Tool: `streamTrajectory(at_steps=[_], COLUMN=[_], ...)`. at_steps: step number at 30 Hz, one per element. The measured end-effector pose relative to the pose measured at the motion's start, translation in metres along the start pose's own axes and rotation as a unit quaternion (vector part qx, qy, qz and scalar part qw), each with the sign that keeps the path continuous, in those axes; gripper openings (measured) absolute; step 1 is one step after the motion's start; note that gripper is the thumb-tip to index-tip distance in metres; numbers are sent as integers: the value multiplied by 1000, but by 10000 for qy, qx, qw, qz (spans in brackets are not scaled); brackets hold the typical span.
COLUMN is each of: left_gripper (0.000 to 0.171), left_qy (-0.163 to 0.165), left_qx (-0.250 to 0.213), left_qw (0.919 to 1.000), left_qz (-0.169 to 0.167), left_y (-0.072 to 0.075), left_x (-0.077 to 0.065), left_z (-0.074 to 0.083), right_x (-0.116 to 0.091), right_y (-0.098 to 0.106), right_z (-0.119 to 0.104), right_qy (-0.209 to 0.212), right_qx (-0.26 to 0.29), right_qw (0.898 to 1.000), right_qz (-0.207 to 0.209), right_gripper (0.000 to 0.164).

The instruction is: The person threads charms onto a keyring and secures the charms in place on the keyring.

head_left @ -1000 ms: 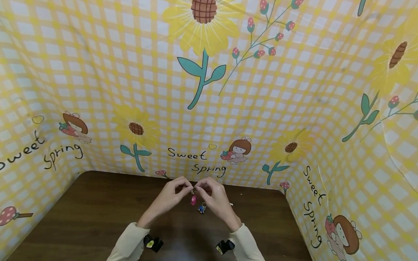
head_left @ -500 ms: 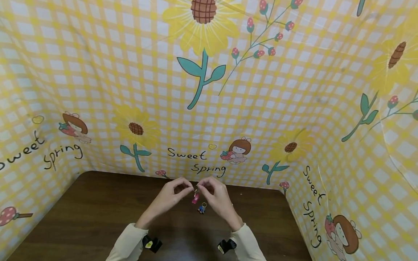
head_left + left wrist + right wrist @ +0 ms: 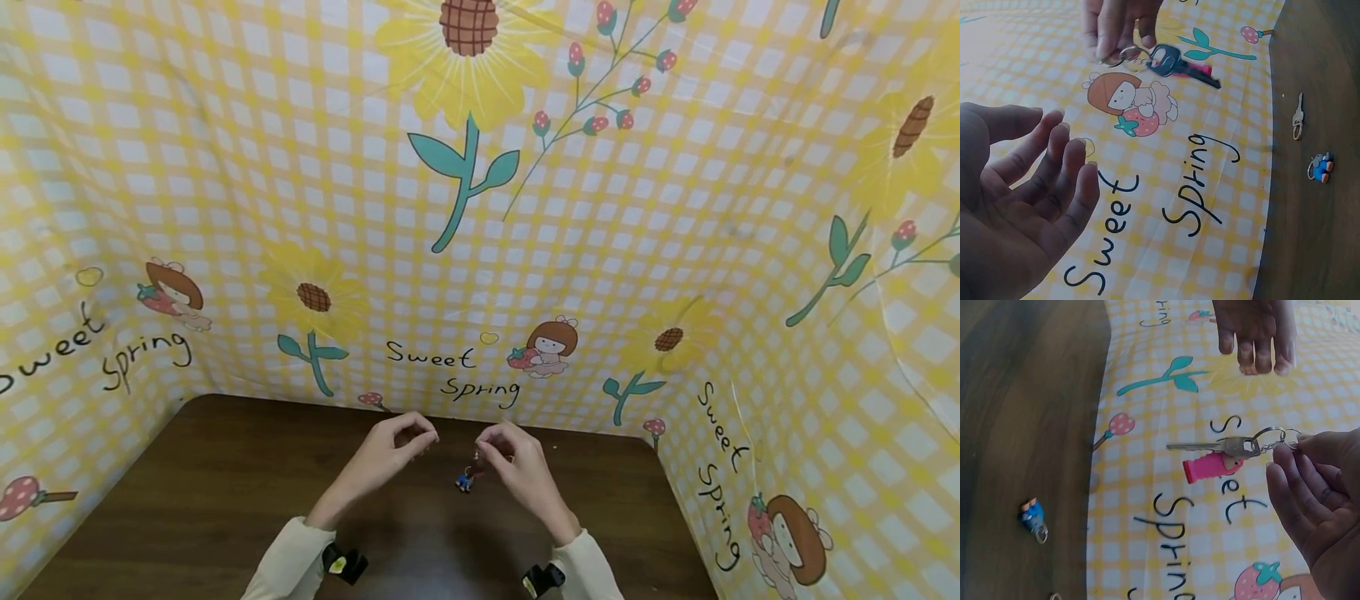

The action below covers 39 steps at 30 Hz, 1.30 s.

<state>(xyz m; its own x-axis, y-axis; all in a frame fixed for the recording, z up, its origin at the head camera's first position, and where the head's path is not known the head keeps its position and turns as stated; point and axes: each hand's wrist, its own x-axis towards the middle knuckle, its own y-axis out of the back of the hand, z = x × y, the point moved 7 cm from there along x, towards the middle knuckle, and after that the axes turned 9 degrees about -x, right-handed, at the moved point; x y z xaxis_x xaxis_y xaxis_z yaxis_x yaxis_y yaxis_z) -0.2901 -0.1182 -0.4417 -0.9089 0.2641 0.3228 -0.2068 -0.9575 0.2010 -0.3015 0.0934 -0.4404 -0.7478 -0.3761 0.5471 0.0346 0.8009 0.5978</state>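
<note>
My right hand (image 3: 517, 460) pinches a metal key ring (image 3: 1267, 429) between thumb and fingers, above the table. From it hang a key (image 3: 1207, 447) and a small pink figure charm (image 3: 1209, 467), side by side. In the left wrist view the key (image 3: 1168, 61) partly covers the pink charm (image 3: 1199, 70). My left hand (image 3: 388, 452) is held up to the left, fingers loosely curved, with nothing in it. A gap separates the two hands. On the table between them lies a blue figure keychain (image 3: 1321, 169) with its own ring.
A second key (image 3: 1298, 117) with a small ring lies on the dark wooden table (image 3: 210, 475), near the blue figure. Yellow checked cloth (image 3: 450, 292) rises behind the table and along both sides. Each wrist wears a black camera band.
My left hand has let go of the key ring and drawn slightly left. My right hand has moved right, carrying the ring with the key and pink charm.
</note>
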Motion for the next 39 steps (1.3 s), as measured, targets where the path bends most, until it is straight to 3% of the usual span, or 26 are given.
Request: streamTrajectory(at_steps=[8,19,28,39], left_gripper=[13,14,14,14], left_qy=[54,203,201,196], left_qx=[44,-52,-97,-103], left_qw=[10000,9998,9998,9997], left_qz=[-16,16,-1,-59], left_y=[2,5,5,5], left_x=[-3,-8,-9,-8], left_z=[-5,-10,-15,-24], right_x=[-19,-80,-132,-162], right_y=[5,4,5,21], right_z=[24,75,127,167], right_qy=[-183,-558,-1473,-2688], right_qx=[-161,-290,-130,86], right_qw=[9996,9977,9880,9619], right_qz=[132,259,455,489], right_gripper=[12,11,12,8])
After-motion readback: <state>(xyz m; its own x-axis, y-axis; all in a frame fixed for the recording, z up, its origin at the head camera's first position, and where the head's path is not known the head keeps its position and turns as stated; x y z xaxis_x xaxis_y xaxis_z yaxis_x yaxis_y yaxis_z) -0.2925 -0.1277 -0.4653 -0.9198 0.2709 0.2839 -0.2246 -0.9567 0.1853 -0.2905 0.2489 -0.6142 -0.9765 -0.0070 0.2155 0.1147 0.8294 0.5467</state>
